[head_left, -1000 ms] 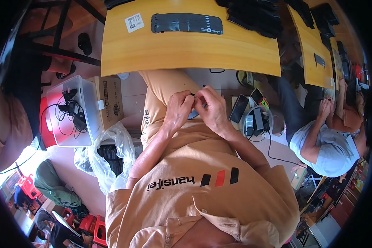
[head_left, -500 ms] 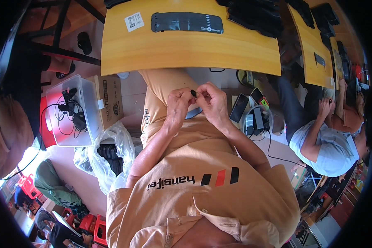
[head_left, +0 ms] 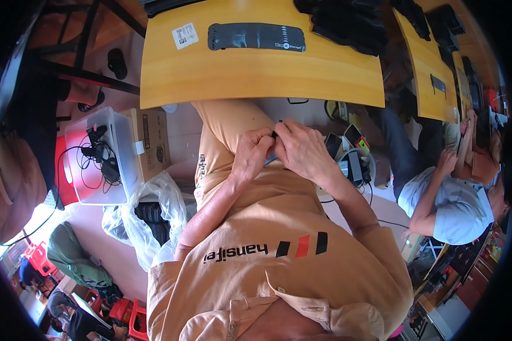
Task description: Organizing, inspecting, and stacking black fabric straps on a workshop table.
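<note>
Above my lap, my left hand [head_left: 251,152] and my right hand [head_left: 304,149] meet, fingertips pinched together. Between them is a small black piece [head_left: 275,135], mostly covered by fingers, so its kind cannot be made out. My right hand shows its back, with the fingers curled over the piece. Under the hands, a flat bluish thing [head_left: 271,159] lies on my lap, partly hidden. Beyond them on the yellow wooden table [head_left: 256,79] lies a flat dark grey bundle of straps [head_left: 250,37], with a white printed label [head_left: 185,35] beside it.
Dark fabric pieces [head_left: 350,28] lie at the table's far right. A clear bin [head_left: 125,170] of black cables, a cardboard box [head_left: 153,139] and a plastic bag [head_left: 170,196] stand on my left. A tub [head_left: 371,165] of devices stands right; a co-worker [head_left: 438,210] sits beyond.
My right hand has turned so its back shows and its fingers cover more of the black piece. My left hand has shifted slightly right. The co-worker's arms at right have moved.
</note>
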Motion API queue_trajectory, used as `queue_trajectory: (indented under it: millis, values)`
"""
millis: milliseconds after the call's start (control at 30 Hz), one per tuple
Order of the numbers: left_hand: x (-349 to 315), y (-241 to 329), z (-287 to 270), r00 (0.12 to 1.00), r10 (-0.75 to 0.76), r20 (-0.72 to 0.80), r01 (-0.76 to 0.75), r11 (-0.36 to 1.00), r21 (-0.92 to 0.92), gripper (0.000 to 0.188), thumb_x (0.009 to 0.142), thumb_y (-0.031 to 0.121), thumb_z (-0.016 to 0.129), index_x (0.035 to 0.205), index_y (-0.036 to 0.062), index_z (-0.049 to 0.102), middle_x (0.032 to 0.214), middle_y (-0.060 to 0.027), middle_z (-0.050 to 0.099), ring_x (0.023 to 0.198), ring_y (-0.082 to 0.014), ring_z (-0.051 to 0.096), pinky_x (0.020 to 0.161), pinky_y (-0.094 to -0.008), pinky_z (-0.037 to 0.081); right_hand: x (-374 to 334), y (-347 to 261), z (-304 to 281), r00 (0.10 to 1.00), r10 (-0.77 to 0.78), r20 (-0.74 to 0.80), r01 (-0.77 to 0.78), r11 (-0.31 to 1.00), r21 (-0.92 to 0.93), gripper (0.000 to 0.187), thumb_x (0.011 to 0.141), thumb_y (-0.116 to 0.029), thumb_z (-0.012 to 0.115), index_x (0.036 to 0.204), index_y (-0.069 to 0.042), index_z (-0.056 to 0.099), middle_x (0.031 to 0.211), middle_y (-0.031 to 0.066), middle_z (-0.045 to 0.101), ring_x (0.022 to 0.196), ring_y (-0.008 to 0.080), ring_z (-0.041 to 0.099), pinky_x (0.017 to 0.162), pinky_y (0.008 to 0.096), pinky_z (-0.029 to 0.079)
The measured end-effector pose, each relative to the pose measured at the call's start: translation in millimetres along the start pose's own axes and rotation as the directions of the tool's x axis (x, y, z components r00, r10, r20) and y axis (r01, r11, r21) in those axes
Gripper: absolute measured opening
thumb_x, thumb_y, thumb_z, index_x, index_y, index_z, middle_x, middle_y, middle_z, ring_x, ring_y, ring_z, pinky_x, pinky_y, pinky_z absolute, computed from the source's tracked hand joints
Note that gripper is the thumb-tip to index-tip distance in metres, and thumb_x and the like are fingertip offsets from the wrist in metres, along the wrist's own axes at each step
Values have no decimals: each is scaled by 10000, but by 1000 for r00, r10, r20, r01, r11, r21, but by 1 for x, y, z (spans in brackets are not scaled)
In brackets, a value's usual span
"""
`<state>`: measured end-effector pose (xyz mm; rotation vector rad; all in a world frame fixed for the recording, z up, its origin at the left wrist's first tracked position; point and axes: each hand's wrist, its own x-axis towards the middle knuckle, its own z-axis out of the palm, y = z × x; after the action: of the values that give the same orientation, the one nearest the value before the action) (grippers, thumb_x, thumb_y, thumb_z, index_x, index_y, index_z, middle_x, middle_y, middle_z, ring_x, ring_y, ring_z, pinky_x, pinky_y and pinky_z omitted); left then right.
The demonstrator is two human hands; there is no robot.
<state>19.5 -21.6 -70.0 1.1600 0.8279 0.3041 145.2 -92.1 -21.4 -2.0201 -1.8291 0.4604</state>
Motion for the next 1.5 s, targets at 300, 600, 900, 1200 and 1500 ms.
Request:
queue_trajectory:
  millis: [300, 600, 900, 1200, 1500]
  values:
    - [-4, 7, 1, 998, 49, -30, -49, 999, 14, 215, 772, 107, 437, 589, 2, 477, 510, -30, 432, 498, -91, 413, 470, -263, 338, -3, 11, 15, 992, 120, -43, -91, 900, 426, 151, 769, -105, 527, 664, 2, 514, 544, 139, 506, 539, 243, 574, 476, 365, 418]
    - [-6, 17, 2, 998, 65, -10, -63, 993, 101, 327, 856, 230, 471, 633, -6, 513, 518, -31, 449, 498, -103, 430, 469, -287, 341, -1, 14, 15, 956, 268, 121, -274, 661, 698, 187, 818, -113, 489, 684, 17, 487, 522, 74, 354, 497, 97, 359, 451, 286, 315]
    - [-7, 21, -1, 985, 174, 3, -172, 968, 182, 392, 926, 269, 477, 669, -27, 500, 531, -42, 436, 521, -99, 389, 478, -295, 344, -4, 8, 22, 946, 288, 151, -275, 462, 843, 236, 860, -153, 468, 682, -2, 504, 511, 27, 442, 438, 108, 426, 417, 266, 339]
    - [-14, 41, 5, 945, 312, -101, -315, 949, -20, 333, 947, 163, 438, 679, -25, 501, 542, -43, 487, 504, -90, 486, 457, -238, 401, 7, -3, 14, 895, 264, 359, -369, -13, 929, 316, 914, -252, 446, 652, -75, 457, 521, -27, 387, 424, 59, 356, 371, 213, 319]
    - [-14, 37, 6, 944, 308, -121, -310, 951, 4, 329, 954, 159, 418, 705, -39, 502, 555, -73, 537, 461, -118, 560, 398, -247, 440, 10, -14, 20, 926, 281, 253, -255, -30, 967, 369, 947, -333, 429, 680, -79, 457, 509, -23, 365, 406, 55, 326, 351, 204, 303]
